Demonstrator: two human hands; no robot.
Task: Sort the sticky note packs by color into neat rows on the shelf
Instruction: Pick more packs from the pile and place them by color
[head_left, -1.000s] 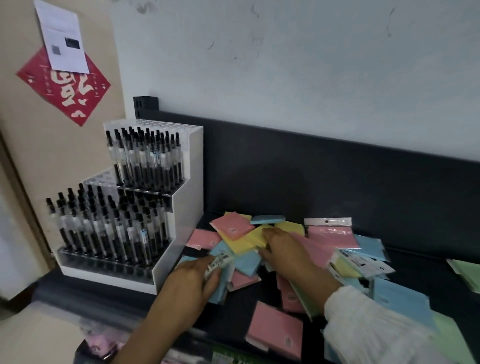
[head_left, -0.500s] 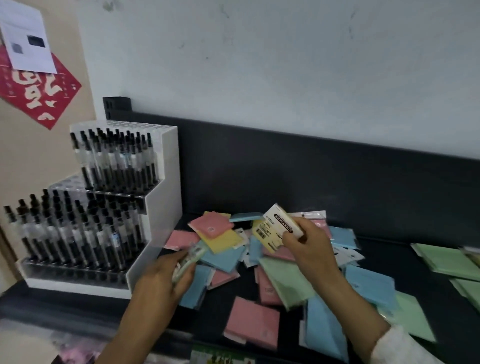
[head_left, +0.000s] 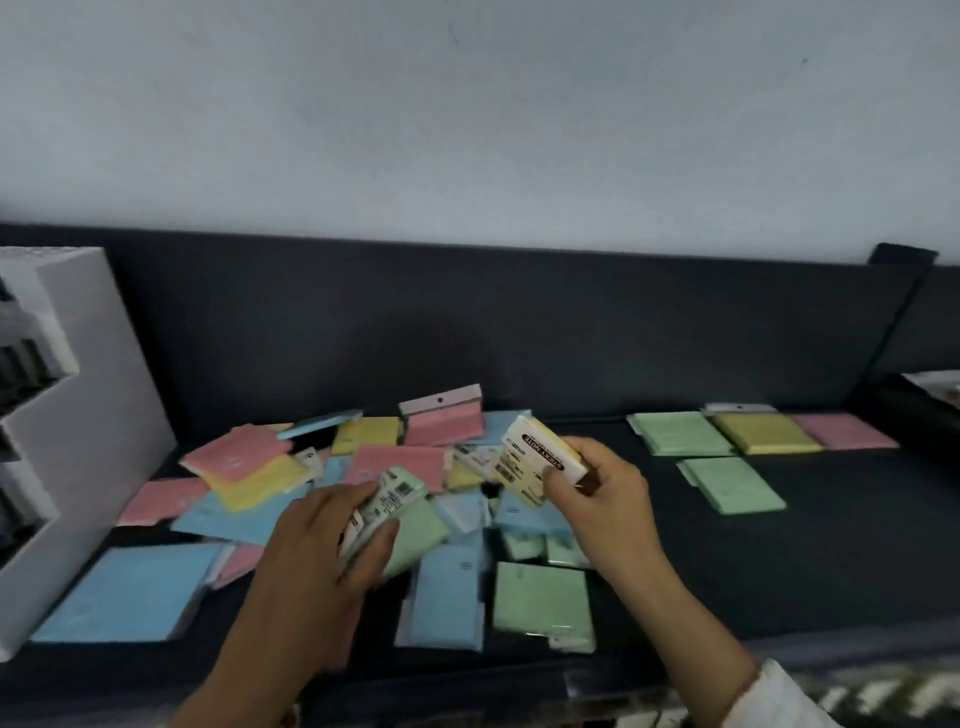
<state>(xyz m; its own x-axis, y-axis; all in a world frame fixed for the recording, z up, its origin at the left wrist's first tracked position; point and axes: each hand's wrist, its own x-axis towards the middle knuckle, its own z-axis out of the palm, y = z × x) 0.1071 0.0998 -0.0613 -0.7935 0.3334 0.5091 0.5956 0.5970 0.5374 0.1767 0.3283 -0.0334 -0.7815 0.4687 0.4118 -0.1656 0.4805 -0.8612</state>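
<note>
Left hand (head_left: 322, 551) grips a green pack (head_left: 400, 501), right hand (head_left: 597, 493) pinches a yellow pack (head_left: 537, 457) over the mixed pile (head_left: 400, 462); white pen rack (head_left: 88, 415) far left, sorted row (head_left: 763, 431) centre right

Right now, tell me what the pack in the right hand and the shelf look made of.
The pack in the right hand: yellow paper pad, likely in clear plastic film, with printed white label. The shelf: dark, matte, no glare; painted metal or laminate, unclear.

I see a dark shelf (head_left: 779, 561). A white pen stand (head_left: 98, 395) sits left, a messy pile of sticky note packs (head_left: 400, 462) beside it. Far right, green pack (head_left: 680, 434), yellow pack (head_left: 763, 432), pink pack (head_left: 844, 430) make a row.
</note>
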